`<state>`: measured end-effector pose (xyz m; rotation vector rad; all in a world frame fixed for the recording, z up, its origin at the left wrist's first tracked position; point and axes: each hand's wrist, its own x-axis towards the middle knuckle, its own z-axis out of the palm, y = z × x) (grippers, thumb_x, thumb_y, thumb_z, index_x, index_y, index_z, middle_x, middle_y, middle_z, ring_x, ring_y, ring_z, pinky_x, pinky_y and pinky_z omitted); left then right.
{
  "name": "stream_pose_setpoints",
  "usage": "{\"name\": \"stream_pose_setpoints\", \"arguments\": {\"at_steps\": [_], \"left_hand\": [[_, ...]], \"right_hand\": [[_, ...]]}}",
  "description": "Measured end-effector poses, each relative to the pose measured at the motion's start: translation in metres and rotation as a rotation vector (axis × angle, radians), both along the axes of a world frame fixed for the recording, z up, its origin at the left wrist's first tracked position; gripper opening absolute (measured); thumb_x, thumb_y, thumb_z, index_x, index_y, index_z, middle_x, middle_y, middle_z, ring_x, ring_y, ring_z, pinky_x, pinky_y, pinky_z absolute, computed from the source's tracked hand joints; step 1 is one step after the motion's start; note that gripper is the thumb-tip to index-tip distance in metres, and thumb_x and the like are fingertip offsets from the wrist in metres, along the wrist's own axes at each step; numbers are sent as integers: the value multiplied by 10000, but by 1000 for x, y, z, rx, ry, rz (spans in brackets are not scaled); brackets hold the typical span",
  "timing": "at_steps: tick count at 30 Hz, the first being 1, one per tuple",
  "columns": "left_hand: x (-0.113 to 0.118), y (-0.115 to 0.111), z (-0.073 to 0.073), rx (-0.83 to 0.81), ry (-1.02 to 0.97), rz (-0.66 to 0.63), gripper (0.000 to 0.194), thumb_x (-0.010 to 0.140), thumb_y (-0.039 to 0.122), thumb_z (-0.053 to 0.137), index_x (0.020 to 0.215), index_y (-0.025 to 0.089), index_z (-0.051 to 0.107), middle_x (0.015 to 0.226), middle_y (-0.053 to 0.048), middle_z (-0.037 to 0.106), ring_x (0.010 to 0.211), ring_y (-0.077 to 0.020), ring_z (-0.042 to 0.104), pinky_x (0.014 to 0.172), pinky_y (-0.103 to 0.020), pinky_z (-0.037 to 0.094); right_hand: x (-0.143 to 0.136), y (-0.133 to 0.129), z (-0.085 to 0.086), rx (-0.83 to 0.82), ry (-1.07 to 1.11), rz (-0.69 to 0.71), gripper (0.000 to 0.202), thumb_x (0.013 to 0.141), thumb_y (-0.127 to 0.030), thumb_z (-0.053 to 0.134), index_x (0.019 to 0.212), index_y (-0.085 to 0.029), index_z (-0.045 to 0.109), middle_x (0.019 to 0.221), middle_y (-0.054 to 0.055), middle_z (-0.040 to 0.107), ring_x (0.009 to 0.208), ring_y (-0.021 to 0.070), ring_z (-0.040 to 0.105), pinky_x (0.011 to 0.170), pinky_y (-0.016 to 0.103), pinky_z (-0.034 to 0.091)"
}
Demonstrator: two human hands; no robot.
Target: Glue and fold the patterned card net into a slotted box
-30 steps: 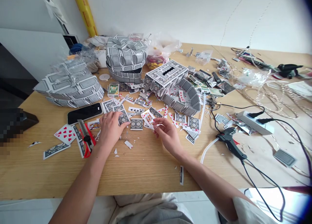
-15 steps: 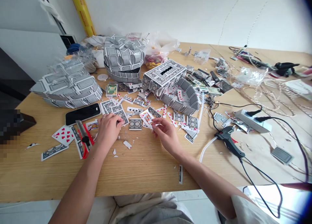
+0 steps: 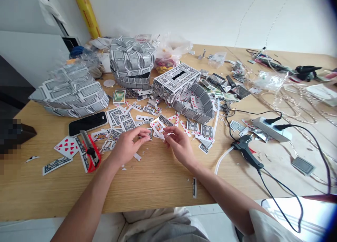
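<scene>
My left hand (image 3: 133, 142) reaches over the cards with its fingers curved and thumb apart. Nothing shows between them. A patterned card back (image 3: 150, 133) lies partly hidden behind its fingertips. Opposite it, my right hand (image 3: 177, 141) pinches the lower right edge of a face playing card (image 3: 157, 125), which tilts above other cards. Whole and cut cards (image 3: 128, 121) spread around both hands. Left of my left hand lie a red utility knife (image 3: 91, 150) and a ten of hearts (image 3: 67, 146). Small paper scraps (image 3: 137, 156) lie between my forearms.
Behind stand a lidded card-woven basket (image 3: 133, 61), a boat-shaped woven piece (image 3: 72, 93), a card-covered box (image 3: 177, 79) and an open card tray (image 3: 196, 108). A phone (image 3: 87, 123) lies left. Right are a glue gun (image 3: 247, 152), a power strip (image 3: 272, 128) and loose cables.
My left hand has moved right, from beside the phone and loose cards to near my right hand, and its fingers have extended. My right hand and its card stay almost in place.
</scene>
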<state>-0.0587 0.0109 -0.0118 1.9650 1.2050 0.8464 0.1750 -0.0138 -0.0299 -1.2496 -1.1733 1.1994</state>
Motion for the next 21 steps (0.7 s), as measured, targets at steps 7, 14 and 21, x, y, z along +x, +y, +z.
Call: {"name": "stream_pose_setpoints", "arguments": {"at_steps": [7, 14, 21], "left_hand": [[-25, 17, -10, 251, 207, 336, 263, 1058, 355, 533, 1186, 222, 720, 1096, -72, 813, 1068, -265, 759, 989, -394, 569], [-31, 22, -30, 184, 616, 449, 553, 937, 452, 713, 1402, 161, 640, 1556, -213, 563, 1455, -455, 484, 1189, -627, 409], [-31, 21, -31, 189, 576, 461, 468, 866, 482, 813, 1203, 198, 657, 1447, -183, 617, 1398, -428, 518, 1153, -563, 419]], "right_hand": [[0, -1, -2, 0, -3, 17, 258, 899, -410, 733, 1062, -214, 693, 923, 33, 701, 692, 157, 619, 581, 300, 487], [2, -2, -6, 8, -10, 40, 250, 923, -407, 725, 1082, -217, 691, 927, 34, 701, 717, 164, 619, 601, 302, 482], [0, -1, -2, 6, -5, 34, 272, 906, -412, 736, 1080, -208, 697, 955, 35, 700, 708, 151, 615, 603, 295, 484]]}}
